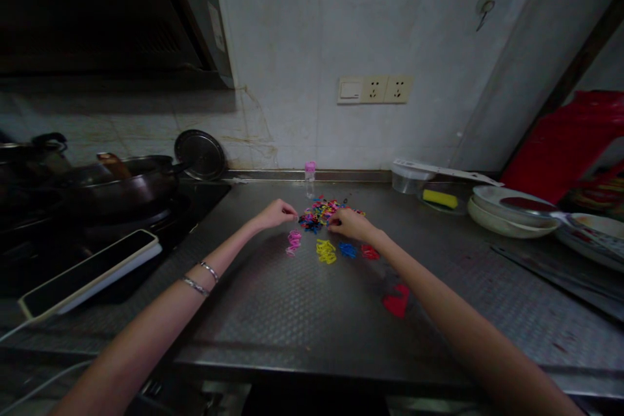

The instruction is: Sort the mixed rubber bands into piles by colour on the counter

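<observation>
- Head view: mixed pile [319, 213] of coloured pieces towards the worktop [273, 318]'s back edge.
- Left hand [277, 213] beside its left, right hand [351, 223] at its right; cannot tell either grip's state.
- Pink heap [293, 242], yellow heap [326, 251], blue heap [348, 249], red heap [369, 252]: nearer the front edge.

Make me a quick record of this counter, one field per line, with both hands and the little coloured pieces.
Left hand: left of the mixed-colour pile, pinched; contents unclear
Right hand: at the pile's right side; grip unclear
Colour groups, left to right: pink pieces, yellow pieces, blue pieces, red pieces
Surface: metal counter
Behind pile: small pink-topped container
</observation>
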### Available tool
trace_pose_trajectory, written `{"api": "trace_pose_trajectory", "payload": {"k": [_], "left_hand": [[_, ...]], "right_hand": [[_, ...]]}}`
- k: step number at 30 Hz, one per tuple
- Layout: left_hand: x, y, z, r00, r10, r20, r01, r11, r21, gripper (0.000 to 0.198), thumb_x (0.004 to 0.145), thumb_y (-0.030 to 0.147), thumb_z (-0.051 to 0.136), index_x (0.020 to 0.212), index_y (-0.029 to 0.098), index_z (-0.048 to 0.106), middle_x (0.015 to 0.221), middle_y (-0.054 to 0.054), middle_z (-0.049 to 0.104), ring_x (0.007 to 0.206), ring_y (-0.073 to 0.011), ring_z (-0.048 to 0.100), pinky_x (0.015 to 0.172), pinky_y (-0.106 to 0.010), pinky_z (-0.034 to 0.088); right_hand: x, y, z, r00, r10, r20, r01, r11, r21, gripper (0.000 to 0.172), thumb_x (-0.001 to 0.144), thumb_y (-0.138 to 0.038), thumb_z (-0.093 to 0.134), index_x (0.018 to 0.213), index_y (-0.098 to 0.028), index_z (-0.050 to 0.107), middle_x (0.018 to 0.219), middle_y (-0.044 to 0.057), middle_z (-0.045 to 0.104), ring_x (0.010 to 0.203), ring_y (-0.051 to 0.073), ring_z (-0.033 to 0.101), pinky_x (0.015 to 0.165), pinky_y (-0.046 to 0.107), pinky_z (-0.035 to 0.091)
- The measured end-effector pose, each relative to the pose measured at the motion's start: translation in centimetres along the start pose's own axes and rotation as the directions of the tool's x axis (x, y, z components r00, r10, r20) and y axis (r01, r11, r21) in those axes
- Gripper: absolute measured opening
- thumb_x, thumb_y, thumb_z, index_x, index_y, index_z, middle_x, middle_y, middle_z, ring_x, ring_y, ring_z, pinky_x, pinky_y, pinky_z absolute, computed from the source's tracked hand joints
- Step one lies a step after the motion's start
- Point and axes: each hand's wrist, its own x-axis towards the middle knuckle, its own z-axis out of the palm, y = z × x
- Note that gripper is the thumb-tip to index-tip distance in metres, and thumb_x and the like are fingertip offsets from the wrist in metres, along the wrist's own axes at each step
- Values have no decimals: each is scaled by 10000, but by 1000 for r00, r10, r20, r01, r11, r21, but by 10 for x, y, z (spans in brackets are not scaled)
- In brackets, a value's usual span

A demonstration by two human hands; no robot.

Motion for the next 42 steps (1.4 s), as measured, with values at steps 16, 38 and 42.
{"api": "trace_pose_trajectory", "payload": {"k": [16,38,42], "left_hand": [[-17,-6,0,986,9,164,4,997,-77,329,684,262,557,943,100,680,858,-67,689,740,-147,589,688,-221,427],[35,57,44,990,121,72,-134,970,203,220,708,274,556,806,143,703,723,-33,667,628,-127,546,604,-204,381],[46,69,53,995,69,72,-92,917,389,138,684,237,580,744,175,687,705,-49,649,636,-148,556,587,-210,376]], "right_hand": [[3,5,2,995,28,-93,-26,999,19,205,792,-251,508,900,-227,680,948,41,667,865,169,591,681,209,403],[-67,13,-17,991,-128,-41,135,949,285,197,746,-218,525,828,-163,696,821,40,678,746,142,586,673,217,421],[-69,17,-25,994,-86,-65,101,954,283,210,743,-212,516,846,-170,694,828,33,677,735,139,582,671,217,421]]}}
